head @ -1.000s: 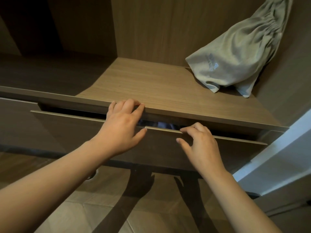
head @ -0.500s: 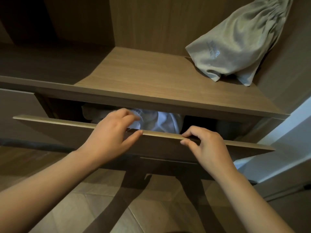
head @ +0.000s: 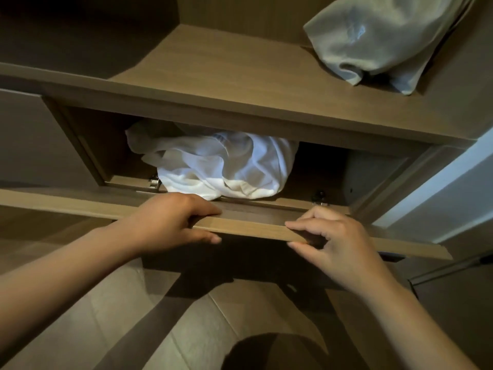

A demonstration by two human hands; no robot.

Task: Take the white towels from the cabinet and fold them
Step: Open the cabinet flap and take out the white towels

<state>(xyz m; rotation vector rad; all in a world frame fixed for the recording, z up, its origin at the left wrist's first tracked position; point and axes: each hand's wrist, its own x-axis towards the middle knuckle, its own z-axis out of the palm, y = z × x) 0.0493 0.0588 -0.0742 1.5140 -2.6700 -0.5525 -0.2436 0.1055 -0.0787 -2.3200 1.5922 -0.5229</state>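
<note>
1. Now, at the left, the left hand (head: 170, 222) grips the front edge of the drop-down door (head: 253, 231). Its fingers are curled over the top of the edge and its thumb lies beneath it.
2. Just beyond that hand's knuckles, inside the open cabinet compartment (head: 106, 145), lie the white towels (head: 221, 166). They form a loose, crumpled heap of thin white cloth, full of folds, bright at the front and shadowed at the back left. The heap sits left of the middle of the opening, under the shelf (head: 213, 76). Its lowest fold comes down close to the left hand's fingers; whether they touch cannot be told.
3. A metal hinge (head: 154, 181) shows just left of the heap's front.
4. Further right, the right hand (head: 338, 241) pinches the same door edge, with bent fingers on top and the thumb below. The towels lie up and to the left of it, apart from it.
5. At the far right, on the shelf above, a grey cloth bag (head: 386, 41) slumps against the cabinet wall.
</note>
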